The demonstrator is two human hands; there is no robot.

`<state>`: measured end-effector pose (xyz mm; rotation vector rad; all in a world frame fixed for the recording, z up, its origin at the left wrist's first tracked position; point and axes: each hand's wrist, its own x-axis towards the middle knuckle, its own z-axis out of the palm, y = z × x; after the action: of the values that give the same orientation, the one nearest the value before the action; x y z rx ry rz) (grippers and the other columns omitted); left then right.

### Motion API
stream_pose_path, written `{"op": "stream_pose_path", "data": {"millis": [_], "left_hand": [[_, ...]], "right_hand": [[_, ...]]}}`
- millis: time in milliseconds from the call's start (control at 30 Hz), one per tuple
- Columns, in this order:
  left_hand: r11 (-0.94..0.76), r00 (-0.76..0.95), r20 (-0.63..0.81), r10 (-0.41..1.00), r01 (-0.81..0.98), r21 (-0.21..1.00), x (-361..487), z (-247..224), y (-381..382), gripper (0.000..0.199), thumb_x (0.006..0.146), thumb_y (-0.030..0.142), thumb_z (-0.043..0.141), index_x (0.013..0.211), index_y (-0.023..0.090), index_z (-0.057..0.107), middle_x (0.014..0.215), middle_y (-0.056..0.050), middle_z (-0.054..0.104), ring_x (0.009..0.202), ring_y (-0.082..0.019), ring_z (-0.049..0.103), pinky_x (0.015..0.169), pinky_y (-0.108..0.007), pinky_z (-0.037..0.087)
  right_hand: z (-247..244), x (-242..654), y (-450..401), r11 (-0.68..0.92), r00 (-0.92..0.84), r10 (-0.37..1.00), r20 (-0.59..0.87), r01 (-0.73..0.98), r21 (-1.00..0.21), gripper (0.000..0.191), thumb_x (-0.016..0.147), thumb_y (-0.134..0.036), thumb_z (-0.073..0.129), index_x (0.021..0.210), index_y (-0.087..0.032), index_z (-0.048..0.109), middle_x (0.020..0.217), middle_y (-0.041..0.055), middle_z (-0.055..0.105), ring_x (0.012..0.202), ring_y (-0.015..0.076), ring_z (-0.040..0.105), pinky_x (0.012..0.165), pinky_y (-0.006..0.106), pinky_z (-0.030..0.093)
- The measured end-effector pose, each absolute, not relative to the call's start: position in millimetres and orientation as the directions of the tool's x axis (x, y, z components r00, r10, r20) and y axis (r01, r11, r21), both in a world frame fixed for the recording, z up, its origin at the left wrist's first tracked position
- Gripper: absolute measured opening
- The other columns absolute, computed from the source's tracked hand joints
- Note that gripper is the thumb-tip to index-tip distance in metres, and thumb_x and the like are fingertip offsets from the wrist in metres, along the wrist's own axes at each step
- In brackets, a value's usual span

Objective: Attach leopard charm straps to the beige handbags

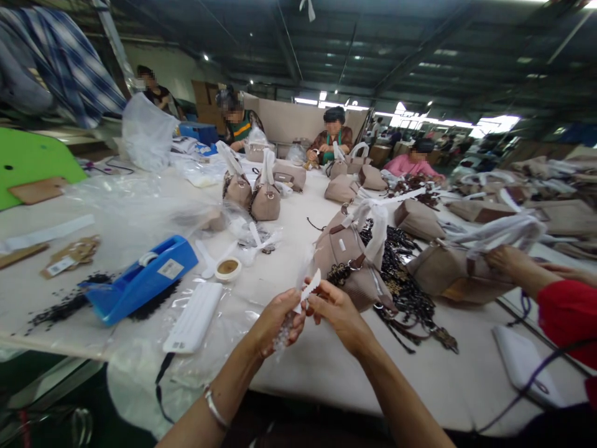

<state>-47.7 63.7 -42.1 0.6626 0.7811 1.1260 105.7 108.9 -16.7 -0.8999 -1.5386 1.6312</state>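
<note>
Head view: my left hand point(273, 316) grips crumpled clear plastic point(282, 335), my right hand point(339, 311) pinches the white strip point(312, 284), best held lightly, I judge, to avoid creasing

A short, narrow white strip point(311, 284) with one jagged edge slants up to the right, held at the fingertips of the left hand point(282, 318) and right hand point(336, 309). Crumpled transparent plastic point(282, 333) sits bunched in the left palm, partly hidden.
</note>
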Motion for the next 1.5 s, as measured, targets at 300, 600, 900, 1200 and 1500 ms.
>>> {"op": "stream_pose_path", "data": {"millis": [300,600,900,1200,1500], "left_hand": [[0.175,-0.122,-0.294,0.948,-0.572,0.801,-38.6,-48.4,71.2,0.036,0.072,0.048,0.069,0.079,0.019,0.048,0.048,0.01,0.045,0.033,-0.004,0.036,0.031,-0.013,0.024],[-0.129,-0.543,-0.116,0.831,-0.393,0.911,-22.0,-48.7,82.8,0.027,0.081,0.047,0.058,0.083,0.023,0.046,0.05,0.011,0.044,0.038,-0.007,0.041,0.037,-0.017,0.036],[-0.256,-0.579,-0.002,0.815,-0.364,0.896,-29.2,-30.3,86.8,0.016,0.082,0.034,0.056,0.078,0.022,0.046,0.049,0.011,0.039,0.04,-0.008,0.04,0.036,-0.017,0.035],[-0.289,-0.6,0.001,0.8,-0.385,0.877,-39.1,-33.3,97.2,0.022,0.082,0.04,0.058,0.078,0.022,0.046,0.048,0.012,0.036,0.036,-0.006,0.034,0.033,-0.016,0.028],[-0.173,-0.578,0.013,0.816,-0.223,0.959,-65.5,-49.7,141.6,0.024,0.08,0.041,0.057,0.074,0.022,0.044,0.042,0.014,0.031,0.03,-0.005,0.031,0.031,-0.014,0.025]], "right_hand": [[-26.1,87.8,83.5,-0.03,-0.102,0.995,-0.018,-0.125,-0.992,0.025,0.076,-0.037,0.065,0.089,-0.016,0.062,0.068,-0.0013,0.06,0.052,0.0091,0.053,0.044,0.02,0.038],[-41.9,77.6,43.1,-0.348,-0.466,0.826,-0.318,0.024,-0.937,0.045,0.06,-0.048,0.077,0.081,-0.018,0.051,0.055,-0.0045,0.06,0.037,0.0114,0.055,0.032,0.018,0.039],[-58.7,71.7,48.3,-0.394,-0.288,0.893,-0.347,-0.125,-0.911,0.066,0.047,-0.056,0.085,0.089,-0.02,0.047,0.066,-0.0062,0.058,0.041,0.009,0.054,0.029,0.017,0.041],[-60.0,73.3,51.5,-0.522,-0.471,0.779,-0.414,-0.121,-0.845,0.055,0.051,-0.061,0.078,0.071,-0.014,0.056,0.054,-0.0011,0.062,0.037,0.0102,0.055,0.032,0.019,0.041],[-48.7,98.2,50.3,-0.525,-0.537,0.73,-0.422,-0.046,-0.85,0.038,0.061,-0.047,0.074,0.071,-0.015,0.056,0.05,-0.003,0.061,0.034,0.0088,0.052,0.031,0.016,0.036]]}}
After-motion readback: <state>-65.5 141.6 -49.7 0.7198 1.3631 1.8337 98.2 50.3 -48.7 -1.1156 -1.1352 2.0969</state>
